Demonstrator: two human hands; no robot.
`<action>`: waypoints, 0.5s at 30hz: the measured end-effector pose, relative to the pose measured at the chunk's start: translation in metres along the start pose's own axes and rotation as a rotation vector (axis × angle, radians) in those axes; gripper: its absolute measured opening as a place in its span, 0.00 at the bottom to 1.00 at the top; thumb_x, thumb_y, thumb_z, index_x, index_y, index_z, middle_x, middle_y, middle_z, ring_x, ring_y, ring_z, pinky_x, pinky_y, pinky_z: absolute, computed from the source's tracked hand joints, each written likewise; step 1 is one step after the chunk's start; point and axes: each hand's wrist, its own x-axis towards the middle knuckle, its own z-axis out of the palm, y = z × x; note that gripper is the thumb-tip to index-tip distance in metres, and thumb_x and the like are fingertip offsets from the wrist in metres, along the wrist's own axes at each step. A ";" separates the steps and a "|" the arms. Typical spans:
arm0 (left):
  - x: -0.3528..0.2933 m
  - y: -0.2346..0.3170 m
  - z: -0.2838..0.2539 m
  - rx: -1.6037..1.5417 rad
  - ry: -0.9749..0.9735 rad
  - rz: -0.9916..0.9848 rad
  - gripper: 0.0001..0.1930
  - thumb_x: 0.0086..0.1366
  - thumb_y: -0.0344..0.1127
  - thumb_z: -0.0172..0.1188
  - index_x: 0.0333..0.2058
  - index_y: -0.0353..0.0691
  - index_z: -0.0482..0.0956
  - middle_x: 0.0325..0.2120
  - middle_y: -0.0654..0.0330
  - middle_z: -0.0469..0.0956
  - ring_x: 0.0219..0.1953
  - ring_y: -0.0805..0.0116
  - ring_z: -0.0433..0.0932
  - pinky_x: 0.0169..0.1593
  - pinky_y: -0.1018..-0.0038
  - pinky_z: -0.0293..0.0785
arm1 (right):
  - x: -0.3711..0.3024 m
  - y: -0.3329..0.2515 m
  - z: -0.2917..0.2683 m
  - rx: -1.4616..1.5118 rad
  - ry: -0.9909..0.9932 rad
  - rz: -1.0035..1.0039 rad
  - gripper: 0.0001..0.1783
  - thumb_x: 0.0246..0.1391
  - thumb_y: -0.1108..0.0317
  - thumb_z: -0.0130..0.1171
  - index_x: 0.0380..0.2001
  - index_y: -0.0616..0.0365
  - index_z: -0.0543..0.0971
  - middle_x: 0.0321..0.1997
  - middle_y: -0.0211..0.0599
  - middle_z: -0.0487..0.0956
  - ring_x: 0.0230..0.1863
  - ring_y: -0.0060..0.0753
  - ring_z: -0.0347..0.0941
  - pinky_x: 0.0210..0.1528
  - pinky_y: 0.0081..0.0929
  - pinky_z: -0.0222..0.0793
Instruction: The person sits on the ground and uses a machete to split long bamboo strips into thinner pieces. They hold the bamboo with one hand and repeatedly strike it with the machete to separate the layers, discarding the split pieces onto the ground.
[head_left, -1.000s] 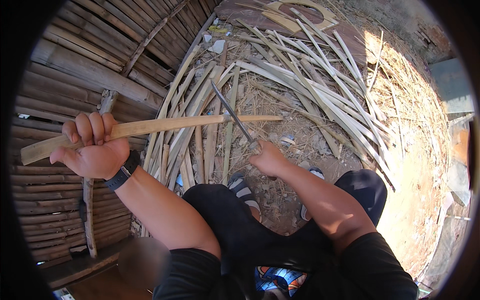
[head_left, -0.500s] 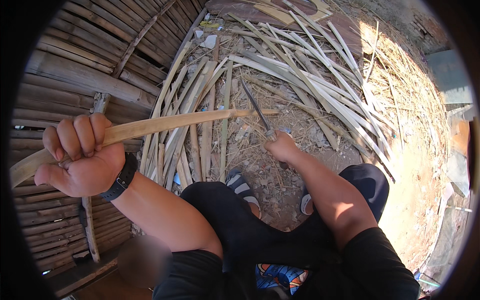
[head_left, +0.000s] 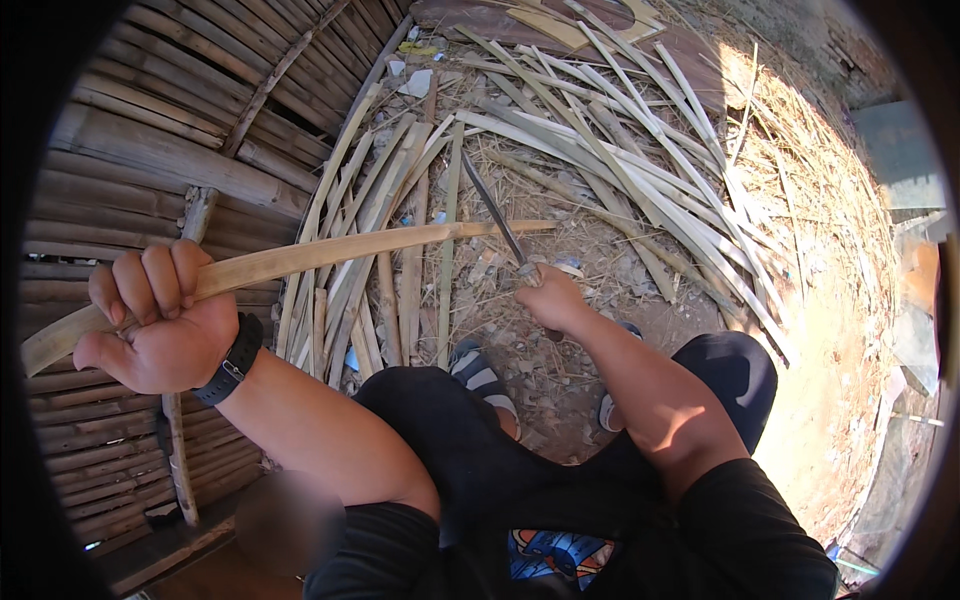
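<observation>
My left hand (head_left: 160, 318), a dark watch on its wrist, is closed around a long bamboo strip (head_left: 335, 248). The strip slants across in front of me, its narrower tip reaching past the middle of the view. In my right hand (head_left: 555, 298) is the handle of a long-bladed knife (head_left: 488, 200), its dark blade pointing up and to the left. The blade crosses the strip near its far end; whether its edge touches the bamboo I cannot tell.
Many split bamboo strips (head_left: 630, 170) lie on the ground ahead, with more strips (head_left: 375, 215) left of centre. A bamboo-slat wall (head_left: 120, 220) rises at the left. Straw (head_left: 800, 150) covers the sunlit ground at right. My sandalled feet (head_left: 485, 385) stand below the strip.
My right hand and the knife have shifted slightly left and down toward me. My left hand has dropped a little, still around the bamboo strip.
</observation>
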 end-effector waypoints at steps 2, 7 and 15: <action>-0.002 0.009 0.010 0.027 0.037 0.011 0.27 0.55 0.66 0.65 0.25 0.52 0.64 0.13 0.74 0.56 0.15 0.79 0.52 0.22 0.79 0.49 | -0.012 -0.046 -0.007 -0.027 -0.097 -0.184 0.26 0.46 0.62 0.63 0.46 0.69 0.75 0.35 0.53 0.82 0.38 0.57 0.79 0.43 0.43 0.73; -0.003 0.020 0.010 -0.010 0.084 0.025 0.26 0.61 0.66 0.57 0.26 0.49 0.64 0.14 0.72 0.57 0.15 0.77 0.53 0.22 0.79 0.51 | -0.032 -0.100 -0.024 -0.068 0.199 -0.489 0.24 0.47 0.64 0.64 0.48 0.64 0.76 0.46 0.57 0.79 0.48 0.56 0.76 0.51 0.43 0.70; 0.001 0.001 0.000 -0.112 0.249 0.026 0.32 0.66 0.73 0.38 0.27 0.48 0.65 0.16 0.70 0.57 0.16 0.76 0.54 0.22 0.79 0.54 | -0.029 -0.101 -0.058 -0.163 0.246 -0.764 0.22 0.49 0.67 0.66 0.47 0.65 0.76 0.39 0.42 0.81 0.38 0.30 0.75 0.46 0.31 0.70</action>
